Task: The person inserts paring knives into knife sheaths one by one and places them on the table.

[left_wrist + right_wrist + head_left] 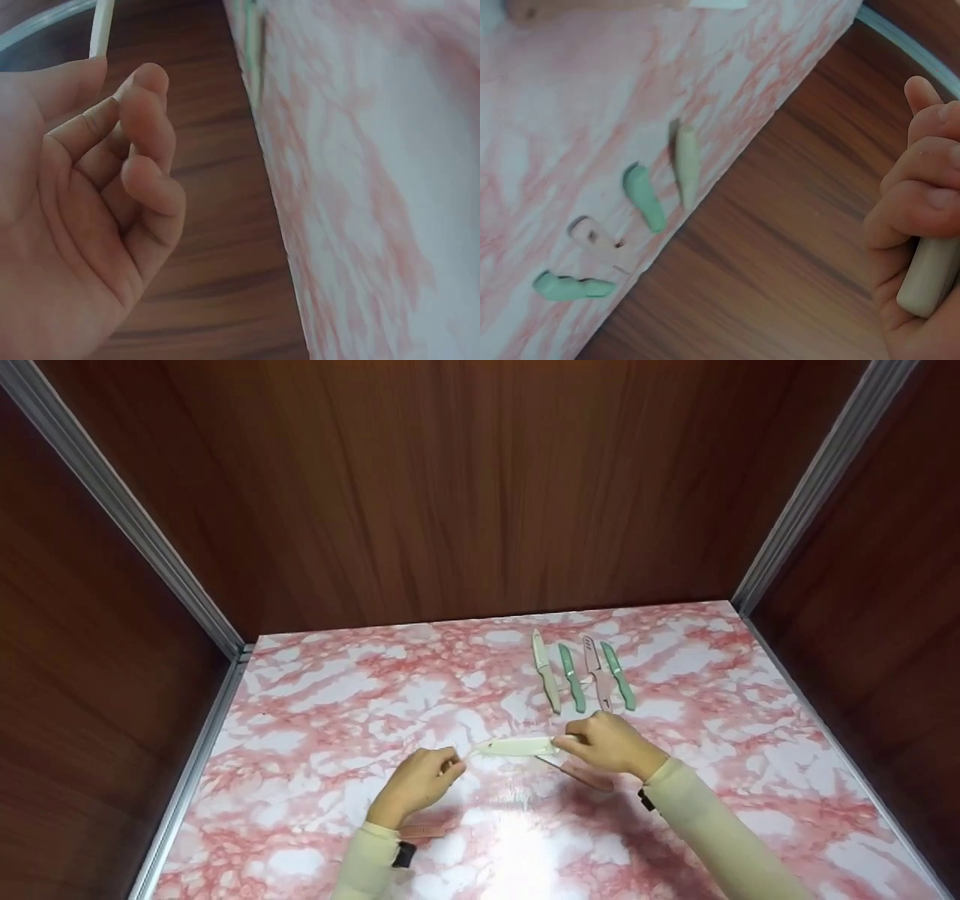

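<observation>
My right hand (611,742) grips the handle of a cream knife (517,746), with the pale blade part pointing left above the table. In the right wrist view, the end of the cream handle (926,281) shows below the curled fingers. My left hand (420,780) is by the knife's tip, its fingers loosely bent and apart from the thumb. A narrow pale strip (101,30) meets the thumb's tip in the left wrist view; contact is unclear. Beneath the right hand lies a long pinkish thing (581,775), apparently a knife, partly hidden.
Farther back lie a cream knife (546,671), a green knife (572,679), a pink knife (598,671) and another green knife (619,676), side by side. A flat pink piece (424,831) is beside the left wrist. Brown panels (480,495) enclose the marbled table (300,780).
</observation>
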`<action>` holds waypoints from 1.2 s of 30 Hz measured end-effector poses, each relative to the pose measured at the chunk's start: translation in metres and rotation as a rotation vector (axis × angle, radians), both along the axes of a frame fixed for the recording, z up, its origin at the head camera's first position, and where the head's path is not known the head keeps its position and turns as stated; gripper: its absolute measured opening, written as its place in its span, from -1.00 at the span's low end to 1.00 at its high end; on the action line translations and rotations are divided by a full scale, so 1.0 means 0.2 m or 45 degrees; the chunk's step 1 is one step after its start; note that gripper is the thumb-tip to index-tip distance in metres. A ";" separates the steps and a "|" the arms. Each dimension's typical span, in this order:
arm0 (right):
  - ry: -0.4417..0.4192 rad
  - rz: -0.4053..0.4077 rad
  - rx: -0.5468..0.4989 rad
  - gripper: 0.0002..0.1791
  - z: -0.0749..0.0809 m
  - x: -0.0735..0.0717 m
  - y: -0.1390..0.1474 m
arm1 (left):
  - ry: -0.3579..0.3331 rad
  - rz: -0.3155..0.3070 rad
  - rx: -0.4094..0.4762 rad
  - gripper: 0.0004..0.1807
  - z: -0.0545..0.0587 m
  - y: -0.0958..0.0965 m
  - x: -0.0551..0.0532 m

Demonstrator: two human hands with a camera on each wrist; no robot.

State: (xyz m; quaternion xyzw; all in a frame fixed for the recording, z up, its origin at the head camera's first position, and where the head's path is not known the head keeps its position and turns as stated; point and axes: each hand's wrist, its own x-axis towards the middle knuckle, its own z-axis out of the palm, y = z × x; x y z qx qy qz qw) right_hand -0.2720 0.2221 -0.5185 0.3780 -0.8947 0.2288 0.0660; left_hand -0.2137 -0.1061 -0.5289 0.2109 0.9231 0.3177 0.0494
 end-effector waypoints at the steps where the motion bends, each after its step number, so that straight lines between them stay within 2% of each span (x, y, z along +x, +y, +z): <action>1: -0.020 -0.024 0.001 -0.59 0.00 0.00 0.01 | -0.002 0.001 -0.008 -0.75 -0.01 -0.02 0.00; 8: -0.081 -0.169 -0.017 -0.57 0.00 -0.05 0.08 | -0.034 -0.017 -0.055 -0.81 -0.07 -0.14 -0.01; 13: -0.077 -0.244 -0.031 -0.58 -0.01 -0.10 0.14 | -0.119 -0.026 -0.091 -0.90 -0.11 -0.19 0.00; 21: -0.046 -0.454 -0.085 -0.59 -0.08 -0.16 0.23 | -0.238 -0.061 -0.120 -0.80 -0.21 -0.24 0.07; 25: -0.123 -0.585 -0.137 -0.64 -0.12 -0.19 0.28 | -0.295 -0.046 -0.111 -0.80 -0.25 -0.24 0.12; 30: -0.263 -0.759 -0.238 -0.70 -0.17 -0.23 0.37 | -0.280 -0.042 -0.106 -0.81 -0.29 -0.23 0.16; 36: -0.318 -0.926 -0.258 -0.68 -0.22 -0.27 0.45 | -0.243 -0.041 -0.111 -0.85 -0.30 -0.22 0.17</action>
